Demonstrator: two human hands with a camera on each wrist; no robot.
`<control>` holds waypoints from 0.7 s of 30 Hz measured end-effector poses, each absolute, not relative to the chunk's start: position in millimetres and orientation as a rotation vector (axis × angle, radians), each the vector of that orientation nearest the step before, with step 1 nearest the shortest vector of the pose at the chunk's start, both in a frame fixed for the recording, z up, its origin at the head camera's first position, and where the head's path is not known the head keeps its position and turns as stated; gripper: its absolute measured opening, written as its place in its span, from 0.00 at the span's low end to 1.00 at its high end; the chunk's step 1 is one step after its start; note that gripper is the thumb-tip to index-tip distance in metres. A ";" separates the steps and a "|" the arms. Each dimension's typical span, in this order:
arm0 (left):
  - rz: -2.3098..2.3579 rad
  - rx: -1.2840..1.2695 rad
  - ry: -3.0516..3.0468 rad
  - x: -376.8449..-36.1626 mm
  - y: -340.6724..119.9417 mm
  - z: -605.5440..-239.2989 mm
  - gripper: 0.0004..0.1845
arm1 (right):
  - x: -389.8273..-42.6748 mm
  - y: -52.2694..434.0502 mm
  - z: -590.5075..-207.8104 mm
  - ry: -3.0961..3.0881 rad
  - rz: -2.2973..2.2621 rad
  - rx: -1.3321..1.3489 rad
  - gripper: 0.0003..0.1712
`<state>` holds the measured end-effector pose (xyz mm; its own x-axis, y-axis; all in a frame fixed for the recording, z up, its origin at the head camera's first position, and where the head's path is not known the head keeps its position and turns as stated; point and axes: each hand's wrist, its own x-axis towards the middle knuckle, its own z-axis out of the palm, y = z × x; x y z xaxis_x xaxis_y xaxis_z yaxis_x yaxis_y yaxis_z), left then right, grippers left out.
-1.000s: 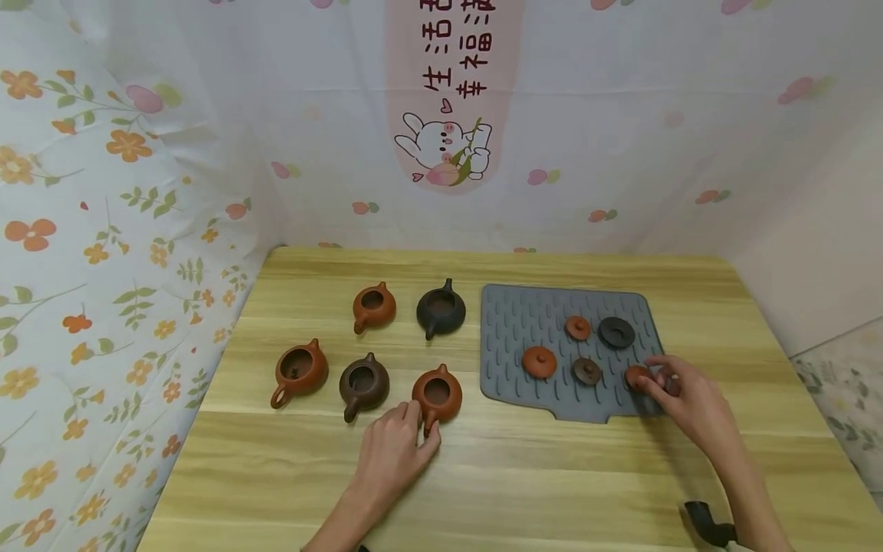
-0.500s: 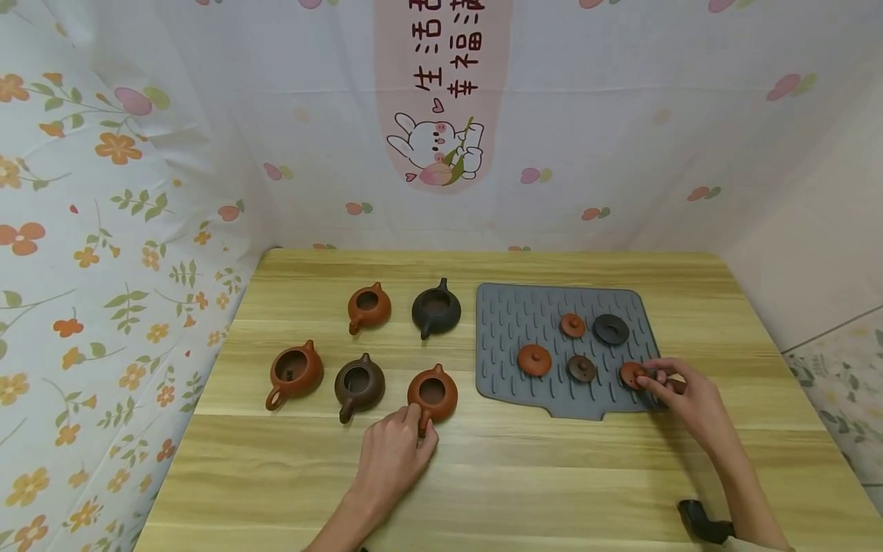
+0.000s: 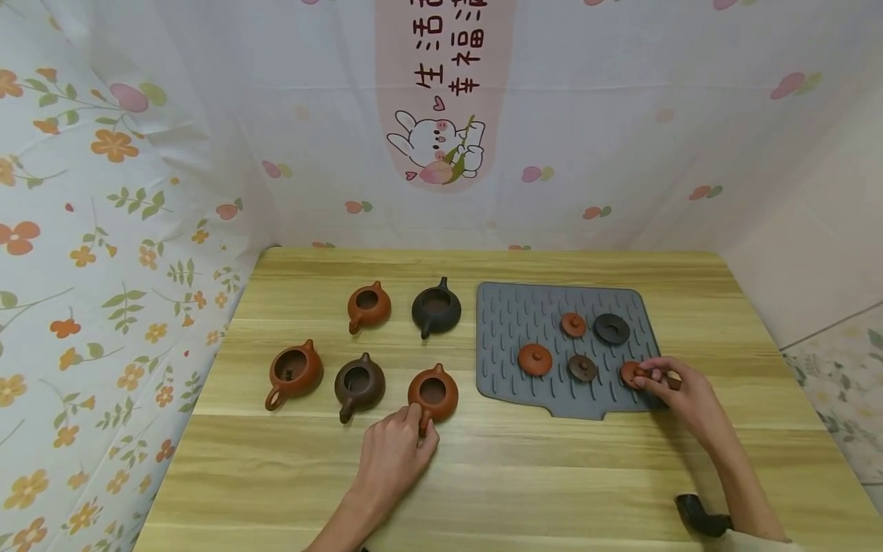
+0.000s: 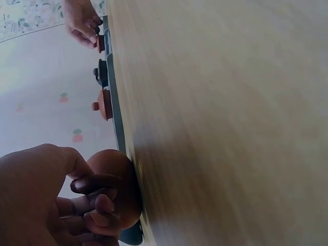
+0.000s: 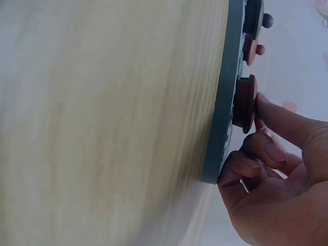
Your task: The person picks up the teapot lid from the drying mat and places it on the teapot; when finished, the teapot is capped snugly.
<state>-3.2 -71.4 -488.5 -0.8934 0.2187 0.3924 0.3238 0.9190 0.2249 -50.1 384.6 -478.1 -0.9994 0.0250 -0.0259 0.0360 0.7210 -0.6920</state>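
Observation:
My left hand grips the handle of an open red-brown teapot at the front of the table; in the left wrist view its fingers curl round the teapot. My right hand pinches a small red-brown lid that lies on the grey ribbed mat near its front right corner. In the right wrist view a fingertip touches the lid, which sits on the mat.
Several other lidless teapots stand to the left: brown, dark brown, small brown, black. More lids lie on the mat: orange, dark brown, small orange, black. Flowered cloth walls stand behind and to the left.
My left fingers have closed round the teapot's handle. My right hand stays at the lid at the mat's corner. The head view has shifted slightly.

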 end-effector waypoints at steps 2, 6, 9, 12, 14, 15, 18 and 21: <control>-0.401 -0.393 -2.717 -2.7 -71.9 -488.5 0.16 | -50.7 384.2 -478.4 2.896 -1.177 0.042 0.19; -0.399 -0.397 -2.718 -2.0 -72.2 -488.4 0.16 | -49.7 384.3 -478.9 2.899 -1.176 0.040 0.20; -0.403 -0.401 -2.717 -1.3 -72.0 -488.7 0.16 | -48.4 383.9 -478.7 2.901 -1.159 0.049 0.20; -0.406 -0.399 -2.714 -0.4 -71.9 -489.1 0.17 | -47.8 382.5 -477.8 2.895 -1.145 0.053 0.21; -0.412 -0.395 -2.709 -0.2 -71.9 -489.2 0.17 | -48.0 381.1 -476.8 2.893 -1.138 0.043 0.21; -0.413 -0.394 -2.708 -0.2 -71.9 -489.2 0.17 | -48.3 380.4 -476.3 2.893 -1.140 0.035 0.21; -0.415 -0.390 -2.707 -1.2 -71.9 -489.0 0.17 | -49.5 377.4 -473.7 2.905 -1.148 0.006 0.20; -0.417 -0.387 -2.712 -2.7 -72.5 -489.0 0.18 | -51.1 370.8 -467.8 2.912 -1.152 -0.001 0.20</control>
<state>-2.7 -72.5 -489.0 -0.8945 0.2096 0.3948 0.3186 0.9185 0.2343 -51.1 370.8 -467.8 -0.9999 -0.0044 -0.0092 0.0031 0.7293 -0.6842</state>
